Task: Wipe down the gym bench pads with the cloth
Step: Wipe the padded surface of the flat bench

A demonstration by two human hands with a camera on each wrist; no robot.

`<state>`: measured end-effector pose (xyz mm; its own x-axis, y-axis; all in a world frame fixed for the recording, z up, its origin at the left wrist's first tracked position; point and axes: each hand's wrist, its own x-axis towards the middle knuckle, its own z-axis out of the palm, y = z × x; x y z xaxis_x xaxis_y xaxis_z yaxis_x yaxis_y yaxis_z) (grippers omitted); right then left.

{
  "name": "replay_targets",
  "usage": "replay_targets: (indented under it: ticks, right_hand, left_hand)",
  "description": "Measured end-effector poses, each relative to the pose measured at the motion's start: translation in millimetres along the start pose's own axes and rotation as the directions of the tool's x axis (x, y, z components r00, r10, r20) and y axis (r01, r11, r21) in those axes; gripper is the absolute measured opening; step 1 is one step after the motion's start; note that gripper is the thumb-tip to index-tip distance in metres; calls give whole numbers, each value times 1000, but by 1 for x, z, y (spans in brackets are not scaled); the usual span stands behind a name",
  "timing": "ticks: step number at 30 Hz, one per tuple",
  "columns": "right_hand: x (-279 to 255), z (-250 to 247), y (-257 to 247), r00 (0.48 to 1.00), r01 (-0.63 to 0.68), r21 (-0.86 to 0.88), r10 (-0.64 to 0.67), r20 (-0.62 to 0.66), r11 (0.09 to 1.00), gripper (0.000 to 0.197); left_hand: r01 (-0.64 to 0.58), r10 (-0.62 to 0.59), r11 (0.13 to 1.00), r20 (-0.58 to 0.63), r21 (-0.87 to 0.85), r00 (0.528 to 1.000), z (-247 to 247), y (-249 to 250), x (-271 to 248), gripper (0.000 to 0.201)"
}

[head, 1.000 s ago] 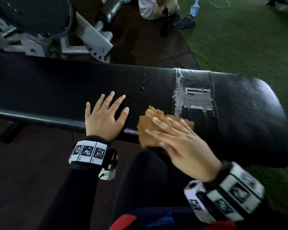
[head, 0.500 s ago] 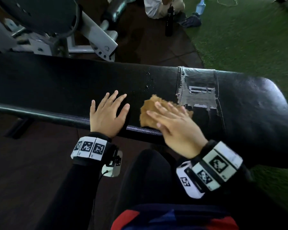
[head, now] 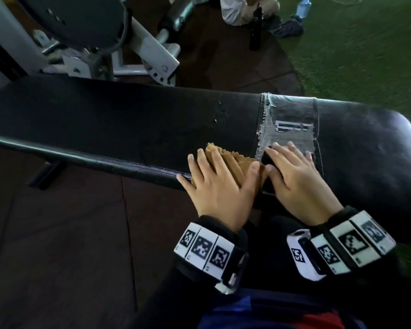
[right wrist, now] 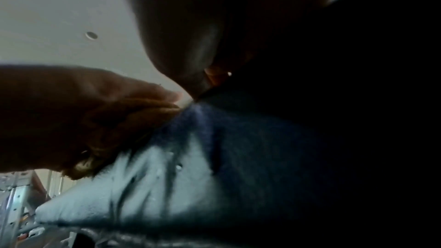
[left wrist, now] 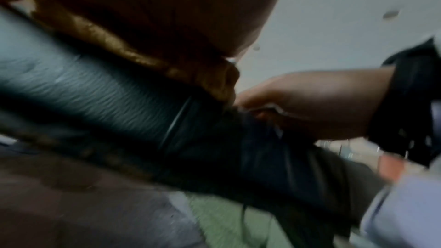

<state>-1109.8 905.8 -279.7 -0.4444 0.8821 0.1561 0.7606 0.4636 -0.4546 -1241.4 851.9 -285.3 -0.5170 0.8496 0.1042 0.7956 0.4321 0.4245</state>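
While the left hand (head: 220, 186) lies flat with straight fingers on the tan cloth (head: 233, 160), pressing it to the near edge of the black bench pad (head: 128, 124), the right hand (head: 299, 179) rests just beside it at 3 o'clock, fingers extended and grasping nothing, fingertips on the worn grey patch (head: 292, 124). A dark bottle (head: 256, 29) stands on the floor at 12 o'clock.

cloth (head: 233, 162) mostly hidden under left hand (head: 220, 186), wrist views blurred, perhaps smeared
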Motion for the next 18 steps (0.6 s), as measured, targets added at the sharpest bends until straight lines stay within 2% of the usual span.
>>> replay_targets:
  ticks: [3,6,11,18]
  right_hand:
    - [-4,1,6,1000,24,-50,-25,-19,998,43]
    - [-5,3,8,999,44,-89,-46,-19,995,44]
    - [-5,3,11,998,62,-92,-63,-13,994,44]
    - [-5,5,14,997,68,-102,-71,-25,992,44]
  left_hand:
    - [-37,39,999,-60,33,997,9,-7,-6,103]
    - [-119,109,992,-170,-47,979,20,-19,-18,99]
    - [-183,131,967,-273,-177,953,39,-25,-28,94]
    - [-194,94,924,-297,-329,950,49,-20,-35,94]
